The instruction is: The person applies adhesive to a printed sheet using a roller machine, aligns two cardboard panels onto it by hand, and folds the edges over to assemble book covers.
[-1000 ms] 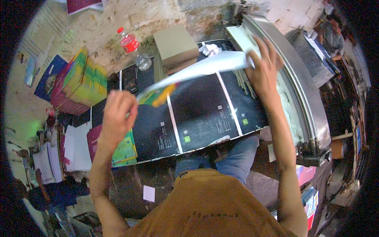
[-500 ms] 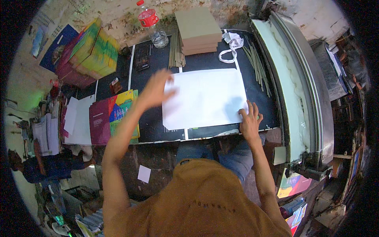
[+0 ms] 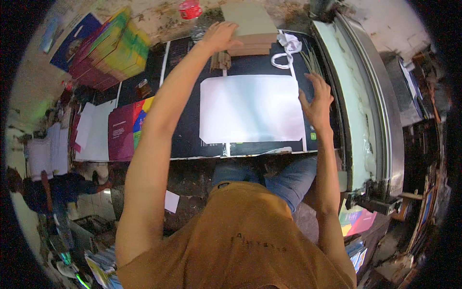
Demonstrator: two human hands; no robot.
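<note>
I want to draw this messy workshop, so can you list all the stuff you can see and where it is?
white sheet: one, white, flat on the black table in front of the person
black table: one, black with white lines
cardboard stack: one, brown, far edge of table
colourful stack: one, pink, yellow and green, far left
printed sheets: a few, magenta and multicoloured, left on the table
bottle: one, red cap, top edge
machine: one, pale green and metal, right
left hand: on the cardboard stack
right hand: open, at the white sheet's right edge
</note>
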